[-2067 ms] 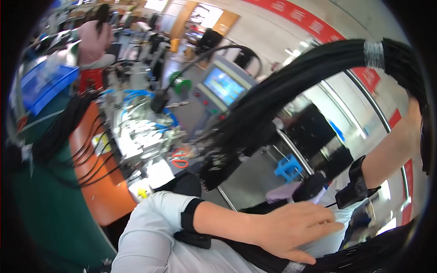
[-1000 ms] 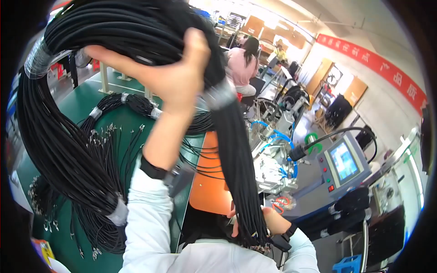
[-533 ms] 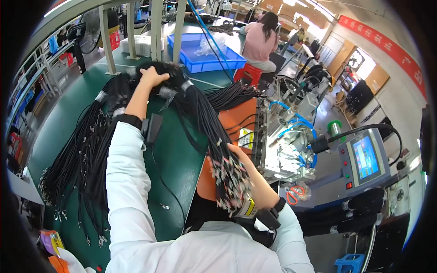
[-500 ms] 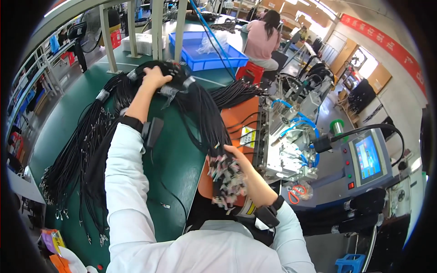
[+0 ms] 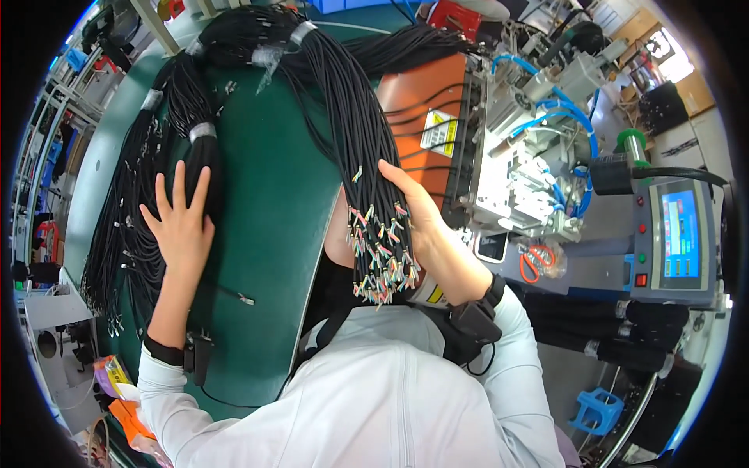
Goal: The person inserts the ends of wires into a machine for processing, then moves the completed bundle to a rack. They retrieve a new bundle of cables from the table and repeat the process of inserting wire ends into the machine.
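Observation:
A thick bundle of black cables (image 5: 355,117) arches over the far part of the green table and hangs toward me, ending in stripped red, white, yellow and green wire tips. My right hand (image 5: 429,230) grips this bundle from its right side near the tips; the thumb shows while the other fingers are hidden behind the cables. On the left, my left hand (image 5: 181,230) is open, fingers spread, lying over or just above a second black cable bundle (image 5: 204,152) tied with clear tape. Further left, more loose cables (image 5: 109,242) with metal ends fan out.
The green table (image 5: 250,179) carries a small loose cable end (image 5: 246,299). To the right stand an orange-topped bench (image 5: 417,86), a metal machine with blue tubes (image 5: 515,156) and a control screen (image 5: 677,234). A blue stool (image 5: 597,411) is at lower right.
My left hand has let go of the far bend of the bundle and come nearer, fingers now spread. My right hand stays at the wire tips. The view has tilted down.

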`<action>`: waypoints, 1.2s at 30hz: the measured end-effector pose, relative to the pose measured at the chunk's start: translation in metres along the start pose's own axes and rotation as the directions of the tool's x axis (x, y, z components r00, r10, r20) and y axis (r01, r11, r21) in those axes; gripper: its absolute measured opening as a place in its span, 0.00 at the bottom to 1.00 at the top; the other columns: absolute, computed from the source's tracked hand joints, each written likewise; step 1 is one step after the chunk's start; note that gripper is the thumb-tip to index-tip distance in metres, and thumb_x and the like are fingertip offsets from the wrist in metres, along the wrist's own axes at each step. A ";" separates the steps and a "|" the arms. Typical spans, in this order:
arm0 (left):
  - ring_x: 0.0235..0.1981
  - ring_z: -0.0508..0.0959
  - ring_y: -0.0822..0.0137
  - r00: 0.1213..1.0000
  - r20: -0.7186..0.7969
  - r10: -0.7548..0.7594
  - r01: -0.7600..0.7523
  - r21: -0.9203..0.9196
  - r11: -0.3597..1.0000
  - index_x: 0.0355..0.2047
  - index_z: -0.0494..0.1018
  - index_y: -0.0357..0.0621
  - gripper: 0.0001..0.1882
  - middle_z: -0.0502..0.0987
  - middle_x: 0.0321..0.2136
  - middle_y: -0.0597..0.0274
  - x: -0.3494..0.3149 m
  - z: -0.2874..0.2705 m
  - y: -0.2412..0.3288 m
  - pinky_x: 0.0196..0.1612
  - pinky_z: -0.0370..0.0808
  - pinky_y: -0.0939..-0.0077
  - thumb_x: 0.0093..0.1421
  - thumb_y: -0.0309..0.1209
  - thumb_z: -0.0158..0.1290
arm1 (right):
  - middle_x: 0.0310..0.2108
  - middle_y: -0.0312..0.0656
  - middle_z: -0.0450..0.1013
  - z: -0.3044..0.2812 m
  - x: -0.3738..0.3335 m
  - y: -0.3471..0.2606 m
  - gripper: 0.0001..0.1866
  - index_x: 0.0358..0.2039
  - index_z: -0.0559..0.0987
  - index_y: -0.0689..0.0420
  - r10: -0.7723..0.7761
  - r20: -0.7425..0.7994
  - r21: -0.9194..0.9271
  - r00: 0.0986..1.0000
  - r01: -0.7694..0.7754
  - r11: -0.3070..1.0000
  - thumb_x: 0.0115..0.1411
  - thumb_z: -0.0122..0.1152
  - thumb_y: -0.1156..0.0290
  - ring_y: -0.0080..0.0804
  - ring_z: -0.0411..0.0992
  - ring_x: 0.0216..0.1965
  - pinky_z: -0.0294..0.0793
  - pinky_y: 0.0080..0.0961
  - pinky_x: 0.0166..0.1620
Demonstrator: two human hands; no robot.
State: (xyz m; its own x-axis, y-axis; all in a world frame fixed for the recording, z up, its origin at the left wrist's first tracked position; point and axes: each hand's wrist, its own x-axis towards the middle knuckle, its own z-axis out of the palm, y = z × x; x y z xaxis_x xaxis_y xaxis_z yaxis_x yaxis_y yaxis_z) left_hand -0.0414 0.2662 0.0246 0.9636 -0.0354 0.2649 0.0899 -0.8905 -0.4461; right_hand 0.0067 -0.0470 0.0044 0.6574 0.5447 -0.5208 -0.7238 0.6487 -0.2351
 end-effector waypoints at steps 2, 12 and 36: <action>0.64 0.51 0.54 0.991 -0.124 0.049 -0.052 -0.024 0.998 0.63 0.51 0.67 0.46 0.49 0.64 0.67 0.001 0.026 -0.023 0.54 0.58 0.37 0.43 0.27 0.58 | 0.30 0.45 0.77 0.000 -0.002 0.001 0.21 0.42 0.75 0.62 -0.001 -0.004 -0.002 1.000 0.001 1.000 0.57 0.56 0.56 0.34 0.77 0.25 0.78 0.31 0.23; 0.63 0.53 0.54 0.993 -0.116 0.026 0.010 0.295 0.955 0.64 0.48 0.67 0.37 0.43 0.66 0.70 0.008 0.142 -0.148 0.55 0.61 0.43 0.55 0.22 0.42 | 0.30 0.46 0.76 0.003 -0.012 0.015 0.17 0.39 0.75 0.63 0.020 -0.084 -0.021 0.996 -0.022 1.000 0.55 0.58 0.62 0.35 0.77 0.25 0.79 0.30 0.25; 0.38 0.76 0.62 0.779 0.457 0.429 0.625 -0.520 -0.583 0.42 0.70 0.34 0.32 0.75 0.39 0.52 0.167 0.027 0.105 0.45 0.72 0.69 0.60 0.56 0.42 | 0.29 0.48 0.76 0.030 -0.036 0.017 0.18 0.37 0.75 0.63 0.047 0.248 -0.148 0.968 -0.010 0.989 0.56 0.52 0.60 0.38 0.76 0.28 0.79 0.34 0.34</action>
State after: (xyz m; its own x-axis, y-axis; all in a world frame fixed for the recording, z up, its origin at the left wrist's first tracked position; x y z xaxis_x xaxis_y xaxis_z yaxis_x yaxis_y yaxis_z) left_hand 0.1358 0.1791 -0.0005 0.9046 -0.2017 -0.3756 0.4193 0.2609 0.8696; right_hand -0.0233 -0.0395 0.0434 0.6540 0.6895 -0.3111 -0.7535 0.5573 -0.3489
